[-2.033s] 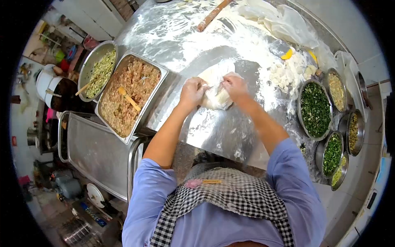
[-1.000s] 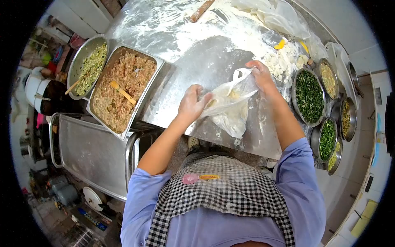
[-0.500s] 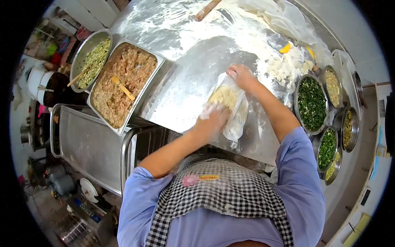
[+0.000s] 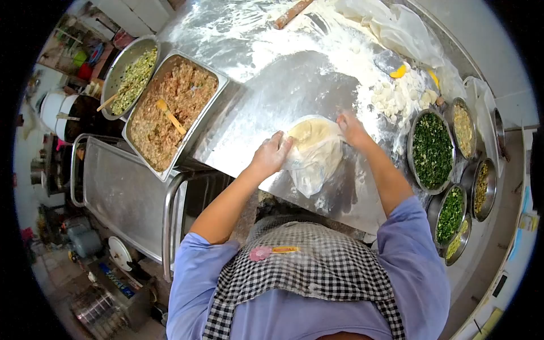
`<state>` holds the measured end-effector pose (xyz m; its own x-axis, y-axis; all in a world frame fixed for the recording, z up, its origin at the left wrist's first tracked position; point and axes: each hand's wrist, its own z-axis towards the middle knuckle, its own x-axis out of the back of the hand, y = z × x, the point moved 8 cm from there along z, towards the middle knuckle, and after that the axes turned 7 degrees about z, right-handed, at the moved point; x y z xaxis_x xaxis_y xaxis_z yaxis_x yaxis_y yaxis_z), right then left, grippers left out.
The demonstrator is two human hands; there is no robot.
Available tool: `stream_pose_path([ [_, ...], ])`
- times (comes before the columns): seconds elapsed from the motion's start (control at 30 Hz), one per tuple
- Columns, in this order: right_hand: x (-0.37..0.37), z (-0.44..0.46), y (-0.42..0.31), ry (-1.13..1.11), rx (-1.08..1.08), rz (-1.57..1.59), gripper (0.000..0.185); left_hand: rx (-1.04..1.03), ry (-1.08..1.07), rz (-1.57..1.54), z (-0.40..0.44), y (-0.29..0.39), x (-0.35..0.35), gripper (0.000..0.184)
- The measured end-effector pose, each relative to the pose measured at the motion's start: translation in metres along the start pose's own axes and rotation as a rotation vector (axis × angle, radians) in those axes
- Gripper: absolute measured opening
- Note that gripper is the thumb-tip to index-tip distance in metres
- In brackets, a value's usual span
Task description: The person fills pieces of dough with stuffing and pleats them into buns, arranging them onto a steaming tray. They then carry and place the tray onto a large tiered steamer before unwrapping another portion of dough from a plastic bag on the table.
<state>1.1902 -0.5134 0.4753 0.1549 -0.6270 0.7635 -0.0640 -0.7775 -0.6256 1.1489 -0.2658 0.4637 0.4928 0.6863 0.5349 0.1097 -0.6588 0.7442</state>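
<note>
A translucent plastic bag lies near the front edge of the floured metal table, its mouth spread wide. Pale yellow dough shows inside the mouth. On the bag's left side, my left hand has its fingers closed on the rim. My right hand pinches the rim at the upper right. Both hands are dusted with flour.
At left are a deep tray of minced filling, a bowl of chopped vegetables and a metal cart. A rolling pin lies at the back. Dough pieces and several filling bowls, one with dark greens, stand at right.
The bag's mouth has been opened wider, and the dough shows more fully. My left hand has moved off the dough to the left rim. My right hand has moved right and down with its edge.
</note>
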Motion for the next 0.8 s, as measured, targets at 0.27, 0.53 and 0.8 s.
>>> stream_pose_path([
  [0.27,0.02,-0.062,-0.052,0.125,-0.576,0.861,0.029,0.206,-0.213,-1.199,0.001,0.057,-0.008,0.067],
  [0.53,0.033,-0.044,-0.074,-0.17,0.267,0.315,0.027,-0.163,0.067,-1.153,0.018,0.052,0.069,0.026],
  [0.8,0.047,-0.068,-0.065,-0.248,-0.173,0.578,0.024,0.135,0.059,-1.147,0.005,0.007,0.101,0.018],
])
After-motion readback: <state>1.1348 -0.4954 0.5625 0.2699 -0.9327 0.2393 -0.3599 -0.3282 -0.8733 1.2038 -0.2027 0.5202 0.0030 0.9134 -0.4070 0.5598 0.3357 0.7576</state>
